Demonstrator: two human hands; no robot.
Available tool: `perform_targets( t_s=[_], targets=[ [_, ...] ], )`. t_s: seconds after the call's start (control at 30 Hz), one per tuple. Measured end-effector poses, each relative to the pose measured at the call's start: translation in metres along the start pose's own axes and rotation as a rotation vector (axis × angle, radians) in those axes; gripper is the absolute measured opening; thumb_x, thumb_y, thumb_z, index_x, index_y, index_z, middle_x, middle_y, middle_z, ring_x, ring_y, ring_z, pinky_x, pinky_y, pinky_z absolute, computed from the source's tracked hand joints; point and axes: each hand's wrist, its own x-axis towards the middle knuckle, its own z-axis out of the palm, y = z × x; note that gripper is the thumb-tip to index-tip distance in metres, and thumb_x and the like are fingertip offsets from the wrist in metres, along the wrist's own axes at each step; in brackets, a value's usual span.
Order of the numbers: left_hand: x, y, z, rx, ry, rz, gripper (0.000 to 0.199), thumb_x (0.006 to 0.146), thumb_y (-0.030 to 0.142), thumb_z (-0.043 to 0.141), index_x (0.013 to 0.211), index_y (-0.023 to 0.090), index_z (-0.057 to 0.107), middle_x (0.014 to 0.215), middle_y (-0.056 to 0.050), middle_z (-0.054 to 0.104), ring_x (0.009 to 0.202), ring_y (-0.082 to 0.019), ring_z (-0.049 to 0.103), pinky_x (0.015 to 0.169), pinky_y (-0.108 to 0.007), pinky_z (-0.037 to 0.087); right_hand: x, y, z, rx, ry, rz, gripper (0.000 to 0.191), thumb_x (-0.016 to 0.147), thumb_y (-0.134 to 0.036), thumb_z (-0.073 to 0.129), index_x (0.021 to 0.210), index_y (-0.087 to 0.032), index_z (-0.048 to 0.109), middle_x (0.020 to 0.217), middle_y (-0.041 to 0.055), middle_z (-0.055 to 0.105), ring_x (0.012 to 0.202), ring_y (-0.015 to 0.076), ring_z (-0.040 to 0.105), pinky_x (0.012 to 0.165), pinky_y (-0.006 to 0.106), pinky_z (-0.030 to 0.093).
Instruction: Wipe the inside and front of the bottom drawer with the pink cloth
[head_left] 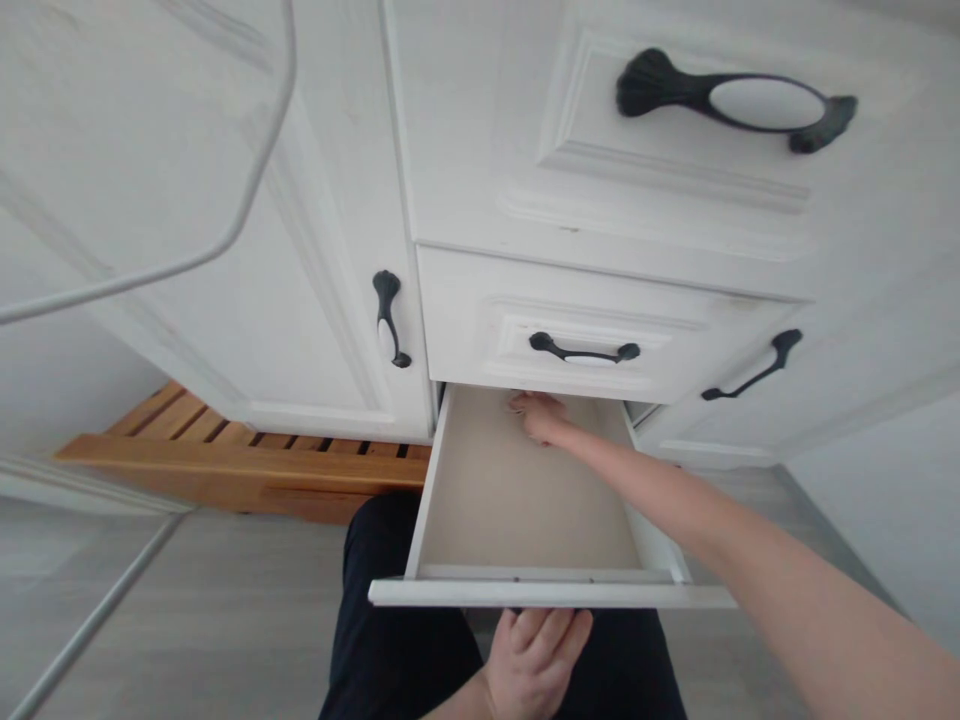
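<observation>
A white drawer (442,480) with a beige bottom stands pulled out over my knees. My left hand (529,660) is below its front panel (637,596), fingers curled around a dark handle that they mostly cover. Reaching in from the right, my right hand (541,415) is deep in the drawer, near the back under the upper drawer. Its fingers are closed and pressed down on the drawer bottom, with a small pale cloth (517,403) partly showing at the fingertips.
Above is a closed drawer (480,350) with a dark handle (585,350), and a larger one over it. Cabinet doors flank them. A slatted wooden rack (247,465) lies at lower left. A white metal rail (247,190) crosses the upper left.
</observation>
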Motion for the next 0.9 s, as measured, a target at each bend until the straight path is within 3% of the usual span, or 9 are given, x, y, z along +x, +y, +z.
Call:
perform_targets(
  t_s=[0.1, 0.2, 0.33, 0.5, 0.63, 0.73, 0.8, 0.87, 0.9],
  targets=[
    [0.0, 0.001, 0.001, -0.002, 0.007, 0.004, 0.028, 0.095, 0.016, 0.057, 0.109, 0.026, 0.078, 0.091, 0.004, 0.081, 0.088, -0.015, 0.065, 0.08, -0.033, 0.044, 0.024, -0.03, 0.015, 0.076, -0.082, -0.071, 0.059, 0.084, -0.015, 0.057, 0.141, -0.033, 0.059, 0.133, 0.0073, 0.069, 0.084, 0.019, 0.071, 0.064, 0.025, 0.058],
    [-0.002, -0.001, 0.0, -0.027, -0.031, 0.017, 0.029, 0.09, 0.016, 0.062, 0.114, 0.024, 0.076, 0.097, 0.002, 0.081, 0.087, -0.015, 0.065, 0.084, -0.033, 0.047, 0.049, -0.06, 0.027, 0.145, -0.138, -0.129, 0.054, 0.086, -0.019, 0.054, 0.139, -0.028, 0.059, 0.125, 0.0106, 0.072, 0.073, 0.0194, 0.07, 0.057, 0.027, 0.056],
    [-0.011, -0.005, 0.002, -0.011, -0.054, 0.061, 0.032, 0.085, 0.018, 0.065, 0.115, 0.025, 0.077, 0.105, 0.0, 0.081, 0.09, -0.017, 0.066, 0.088, -0.034, 0.05, 0.058, -0.07, 0.032, 0.179, -0.158, -0.243, 0.046, 0.089, -0.018, 0.049, 0.132, -0.021, 0.062, 0.124, 0.0125, 0.07, 0.086, 0.0224, 0.069, 0.066, 0.03, 0.058],
    [-0.016, -0.007, 0.01, -0.023, 0.016, 0.077, 0.03, 0.086, 0.018, 0.065, 0.111, 0.026, 0.078, 0.1, 0.002, 0.081, 0.089, -0.017, 0.066, 0.095, -0.035, 0.048, 0.013, -0.052, 0.045, 0.123, -0.194, -0.46, 0.049, 0.084, -0.015, 0.06, 0.131, -0.023, 0.067, 0.132, 0.01, 0.064, 0.123, 0.0284, 0.054, 0.097, 0.035, 0.05],
    [-0.016, -0.009, 0.008, -0.034, -0.007, 0.094, 0.031, 0.089, 0.017, 0.06, 0.113, 0.025, 0.078, 0.095, 0.002, 0.081, 0.087, -0.017, 0.065, 0.089, -0.034, 0.046, -0.053, -0.044, 0.079, 0.086, -0.356, -0.777, 0.05, 0.086, -0.015, 0.062, 0.133, -0.029, 0.068, 0.126, 0.0067, 0.066, 0.117, 0.0243, 0.056, 0.1, 0.033, 0.046],
    [-0.017, -0.012, 0.004, -0.012, -0.079, 0.13, 0.031, 0.088, 0.019, 0.062, 0.114, 0.026, 0.077, 0.099, 0.0, 0.081, 0.086, -0.017, 0.065, 0.085, -0.035, 0.047, -0.084, -0.043, 0.093, 0.06, -0.424, -0.952, 0.05, 0.093, -0.022, 0.058, 0.141, -0.033, 0.062, 0.128, 0.0075, 0.065, 0.112, 0.0244, 0.058, 0.094, 0.033, 0.048],
    [-0.018, -0.012, 0.003, 0.023, -0.102, 0.135, 0.032, 0.086, 0.02, 0.065, 0.115, 0.028, 0.077, 0.103, 0.0, 0.08, 0.084, -0.016, 0.065, 0.082, -0.034, 0.047, -0.087, -0.043, 0.086, 0.047, -0.474, -1.009, 0.052, 0.09, -0.013, 0.057, 0.139, -0.03, 0.064, 0.132, 0.007, 0.066, 0.112, 0.023, 0.059, 0.092, 0.03, 0.048],
    [-0.018, -0.011, 0.002, 0.046, -0.1, 0.123, 0.033, 0.084, 0.021, 0.067, 0.115, 0.029, 0.076, 0.104, 0.001, 0.08, 0.084, -0.016, 0.065, 0.083, -0.033, 0.047, -0.076, -0.04, 0.065, 0.031, -0.537, -1.056, 0.053, 0.085, -0.003, 0.053, 0.129, -0.027, 0.071, 0.133, 0.0047, 0.067, 0.111, 0.0206, 0.061, 0.089, 0.027, 0.048],
    [-0.018, -0.01, 0.001, 0.045, -0.102, 0.114, 0.034, 0.084, 0.021, 0.068, 0.116, 0.029, 0.076, 0.104, 0.001, 0.08, 0.085, -0.016, 0.065, 0.083, -0.033, 0.048, -0.067, -0.037, 0.052, 0.038, -0.516, -1.006, 0.05, 0.084, -0.001, 0.054, 0.122, -0.027, 0.074, 0.131, 0.0035, 0.068, 0.11, 0.0202, 0.062, 0.087, 0.027, 0.049]
  ],
)
